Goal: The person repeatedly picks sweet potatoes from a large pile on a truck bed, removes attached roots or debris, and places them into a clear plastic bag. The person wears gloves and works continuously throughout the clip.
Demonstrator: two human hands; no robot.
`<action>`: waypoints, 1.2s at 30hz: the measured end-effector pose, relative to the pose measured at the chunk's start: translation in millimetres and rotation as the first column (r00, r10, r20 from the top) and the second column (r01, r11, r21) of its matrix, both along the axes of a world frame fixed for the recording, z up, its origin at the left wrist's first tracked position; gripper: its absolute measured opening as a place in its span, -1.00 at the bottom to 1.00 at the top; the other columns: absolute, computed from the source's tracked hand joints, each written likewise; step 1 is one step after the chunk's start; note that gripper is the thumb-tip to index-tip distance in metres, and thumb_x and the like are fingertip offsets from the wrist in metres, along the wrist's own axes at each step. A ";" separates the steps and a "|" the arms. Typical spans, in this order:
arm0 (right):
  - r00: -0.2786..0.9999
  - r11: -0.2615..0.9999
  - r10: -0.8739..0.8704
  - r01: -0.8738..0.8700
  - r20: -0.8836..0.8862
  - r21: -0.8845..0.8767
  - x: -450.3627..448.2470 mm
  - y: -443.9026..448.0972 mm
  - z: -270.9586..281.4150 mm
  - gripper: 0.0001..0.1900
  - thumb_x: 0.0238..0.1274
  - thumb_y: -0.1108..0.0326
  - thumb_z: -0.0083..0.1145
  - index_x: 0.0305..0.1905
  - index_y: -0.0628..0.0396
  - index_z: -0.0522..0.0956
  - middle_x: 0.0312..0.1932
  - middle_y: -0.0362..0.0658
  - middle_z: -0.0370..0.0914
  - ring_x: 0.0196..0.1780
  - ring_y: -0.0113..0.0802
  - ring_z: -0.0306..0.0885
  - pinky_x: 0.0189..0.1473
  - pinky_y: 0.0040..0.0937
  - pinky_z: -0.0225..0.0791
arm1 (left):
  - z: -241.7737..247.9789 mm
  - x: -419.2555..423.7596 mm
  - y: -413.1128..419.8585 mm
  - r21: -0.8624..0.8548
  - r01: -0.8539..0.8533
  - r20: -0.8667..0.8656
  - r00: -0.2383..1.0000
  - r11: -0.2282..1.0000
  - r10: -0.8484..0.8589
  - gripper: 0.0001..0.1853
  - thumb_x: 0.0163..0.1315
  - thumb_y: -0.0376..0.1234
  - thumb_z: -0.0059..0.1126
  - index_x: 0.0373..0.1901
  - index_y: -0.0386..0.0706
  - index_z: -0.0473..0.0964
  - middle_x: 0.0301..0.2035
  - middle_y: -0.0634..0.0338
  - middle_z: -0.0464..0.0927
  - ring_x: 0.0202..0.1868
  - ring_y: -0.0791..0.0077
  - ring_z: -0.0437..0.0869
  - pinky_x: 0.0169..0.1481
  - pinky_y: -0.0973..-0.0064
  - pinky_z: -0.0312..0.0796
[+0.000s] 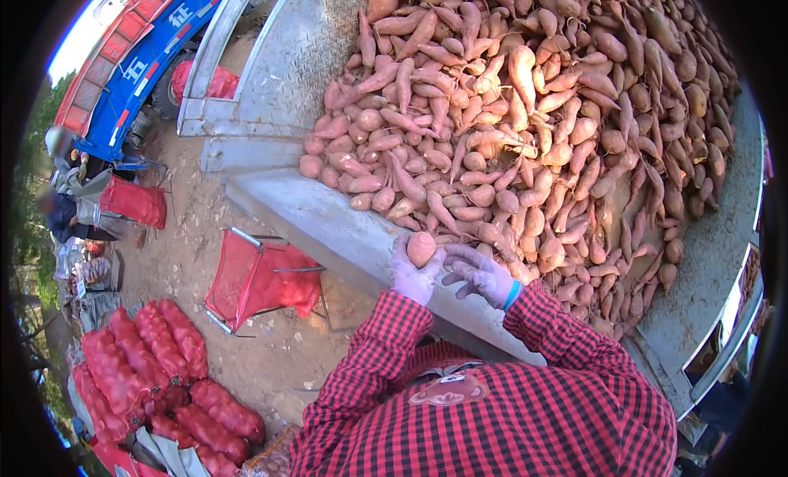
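A round, reddish sweet potato [422, 249] rests in the gloved grip of my left hand [415, 275], just above the near metal edge of a truck bed [295, 200]. Close beside it on the right is my right hand [479, 274], also in a pale glove, with its fingers apart and nothing held. A blue band circles that wrist. Beyond both hands spreads a large heap of loose sweet potatoes [455, 150], which covers much of the bed and comes close to its near edge.
Left of the bed, a red mesh bag [258, 280] hangs on a metal frame over dirt ground. Several filled red mesh bags [138, 360] lie stacked at lower left. Farther off are a blue truck [144, 70], another red bag [134, 201] and other people [68, 215].
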State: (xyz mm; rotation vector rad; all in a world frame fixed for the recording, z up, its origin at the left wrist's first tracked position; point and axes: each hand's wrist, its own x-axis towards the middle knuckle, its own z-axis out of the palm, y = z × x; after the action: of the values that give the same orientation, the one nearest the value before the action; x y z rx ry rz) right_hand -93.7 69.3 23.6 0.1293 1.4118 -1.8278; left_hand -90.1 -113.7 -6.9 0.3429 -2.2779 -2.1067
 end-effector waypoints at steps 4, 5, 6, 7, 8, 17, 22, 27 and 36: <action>0.624 0.817 0.473 -0.046 -0.622 0.575 -45.1 3.0 -42.9 -0.55 0.36 0.25 0.11 0.27 0.19 0.46 0.08 0.09 0.57 0.15 -0.04 0.56 0.18 -0.16 0.42 | -16.7 -2.2 -43.3 -0.707 0.010 -0.298 0.903 0.707 -0.310 -0.36 -0.01 -0.28 0.45 0.12 -0.23 0.38 -0.13 -0.02 0.58 -0.05 0.06 0.64 0.04 0.21 0.50; 0.613 0.702 0.578 -0.038 -0.538 0.711 -70.4 -1.5 -46.6 -0.57 0.30 0.29 0.12 0.22 0.17 0.48 0.06 0.16 0.55 0.12 0.07 0.54 0.18 -0.10 0.41 | -17.8 -1.4 -49.8 -0.795 -0.003 -0.310 0.862 0.607 -0.402 -0.36 -0.02 -0.29 0.43 0.12 -0.22 0.38 -0.13 -0.04 0.58 -0.06 0.02 0.64 0.02 0.18 0.49; 0.527 0.679 0.593 0.079 -0.609 0.730 -97.5 -5.6 -71.0 -0.60 0.27 0.33 0.12 0.19 0.16 0.49 0.13 0.16 0.51 0.17 0.13 0.49 0.22 -0.05 0.38 | -24.3 5.0 -52.9 -0.827 0.076 -0.208 0.879 0.557 -0.429 -0.35 -0.05 -0.19 0.43 0.12 -0.18 0.45 -0.05 -0.01 0.60 -0.10 0.01 0.64 0.05 0.08 0.46; 0.410 0.573 0.670 0.242 -0.618 0.783 -125.0 -15.9 -85.5 -0.56 0.21 0.35 0.14 0.20 0.15 0.47 0.21 0.14 0.46 0.22 0.15 0.45 0.25 0.00 0.34 | -27.3 5.7 -53.7 -0.822 0.088 -0.187 0.891 0.563 -0.413 -0.36 -0.04 -0.18 0.42 0.12 -0.17 0.46 -0.06 -0.01 0.60 -0.09 0.01 0.65 0.05 0.08 0.46; 0.355 0.550 0.695 0.297 -0.625 0.781 -157.8 -25.2 -96.5 -0.53 0.15 0.35 0.17 0.20 0.13 0.46 0.25 0.10 0.43 0.28 0.13 0.39 0.29 0.00 0.30 | -25.5 6.6 -50.7 -0.813 0.101 -0.167 0.903 0.573 -0.395 -0.36 -0.04 -0.17 0.41 0.12 -0.17 0.46 -0.06 -0.01 0.61 -0.09 0.02 0.65 0.05 0.08 0.46; 0.542 -0.094 0.831 -0.085 0.125 0.992 -297.3 -91.4 -125.7 -0.43 0.09 0.08 0.34 0.25 -0.09 0.56 0.19 -0.02 0.58 0.26 -0.07 0.54 0.23 -0.08 0.43 | -21.1 8.5 -51.0 -0.799 0.053 -0.254 0.873 0.599 -0.416 -0.34 -0.11 -0.27 0.44 0.11 -0.17 0.43 -0.06 -0.01 0.61 -0.16 -0.01 0.66 -0.03 0.11 0.47; 0.682 0.534 0.656 -0.115 -0.324 0.838 -273.6 -12.4 -119.3 -0.42 0.14 -0.02 0.37 0.15 0.17 0.59 0.01 0.00 0.67 0.06 -0.19 0.64 0.15 -0.21 0.44 | -16.4 9.7 -53.5 -0.792 0.077 -0.225 0.885 0.605 -0.407 -0.32 -0.11 -0.27 0.44 0.12 -0.20 0.41 -0.07 -0.06 0.61 -0.15 -0.02 0.67 -0.02 0.10 0.47; 0.980 0.978 -0.180 0.170 -0.086 -0.121 -174.7 63.6 -108.5 -0.49 0.35 0.06 0.24 0.21 0.22 0.50 0.04 -0.10 0.61 0.12 -0.29 0.59 0.16 -0.32 0.47 | -20.7 10.3 -49.6 -0.805 0.076 -0.205 0.896 0.589 -0.395 -0.33 -0.09 -0.24 0.44 0.12 -0.22 0.44 -0.08 -0.08 0.62 -0.14 -0.06 0.67 -0.01 0.09 0.51; 0.928 0.887 -0.372 0.363 0.023 -0.286 -16.9 69.3 -42.6 -0.52 0.42 0.00 0.15 0.21 0.12 0.44 0.02 -0.09 0.57 -0.03 -0.31 0.60 0.03 -0.36 0.50 | 19.6 -8.8 -20.9 0.684 0.073 0.160 0.956 0.726 -0.247 -0.42 0.07 -0.32 0.45 0.12 -0.30 0.44 -0.16 0.11 0.65 -0.16 0.36 0.70 -0.03 0.38 0.59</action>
State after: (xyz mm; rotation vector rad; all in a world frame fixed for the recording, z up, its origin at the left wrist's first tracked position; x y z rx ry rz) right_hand -110.6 138.6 -19.1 0.2332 1.1835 -2.3388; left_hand -98.9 -134.5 12.7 0.4362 -1.5628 -3.0980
